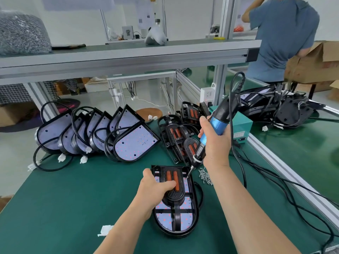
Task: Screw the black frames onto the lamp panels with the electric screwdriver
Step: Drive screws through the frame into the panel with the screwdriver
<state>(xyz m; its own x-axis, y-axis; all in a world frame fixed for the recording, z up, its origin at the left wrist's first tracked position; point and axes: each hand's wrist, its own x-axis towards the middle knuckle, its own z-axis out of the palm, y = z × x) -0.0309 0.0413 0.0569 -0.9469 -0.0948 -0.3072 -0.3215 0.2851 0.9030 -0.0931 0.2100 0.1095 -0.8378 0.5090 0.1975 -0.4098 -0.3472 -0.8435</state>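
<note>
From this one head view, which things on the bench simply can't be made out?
- Head view: what lies under the electric screwdriver tip, too small to judge.
- Head view: part of the black frame, covered by the left hand.
- Head view: the green box label, blurred.
- Head view: the screwdriver cable, cut off by the bottom edge.

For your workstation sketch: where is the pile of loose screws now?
In the head view, the screws lie on the green mat just right of the panel the left hand holds, below the screwdriver tip.
</note>
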